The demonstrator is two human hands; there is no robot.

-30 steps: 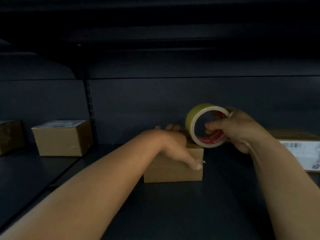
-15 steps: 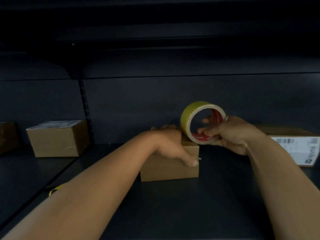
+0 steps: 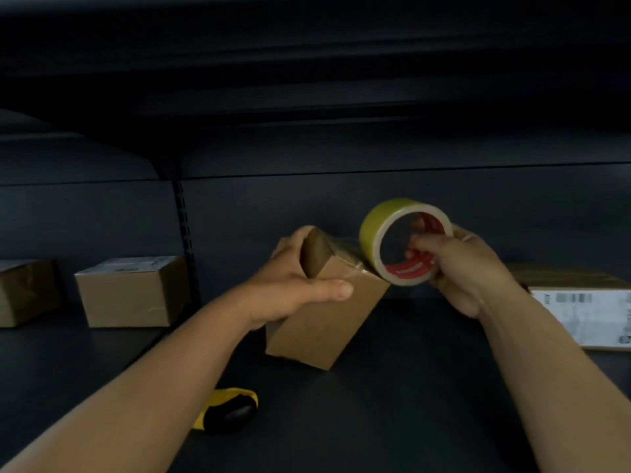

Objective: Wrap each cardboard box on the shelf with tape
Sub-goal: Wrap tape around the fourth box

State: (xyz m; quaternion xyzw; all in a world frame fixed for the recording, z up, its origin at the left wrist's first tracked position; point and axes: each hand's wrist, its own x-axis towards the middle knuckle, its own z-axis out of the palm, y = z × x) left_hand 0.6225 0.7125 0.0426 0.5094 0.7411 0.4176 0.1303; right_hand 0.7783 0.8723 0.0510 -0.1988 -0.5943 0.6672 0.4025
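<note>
2 hands work on 1 small cardboard box in the middle of the dark shelf. The box is tilted, with its near lower edge on the shelf. The left hand grips its upper left part, thumb along the near face. The right hand holds a roll of tape, thumb inside the ring; the roll touches the top right edge of the box. At the left stand 2 more boxes, at the right a box with a label. A yellow and black tool lies near, partly hidden by the left arm.
</note>
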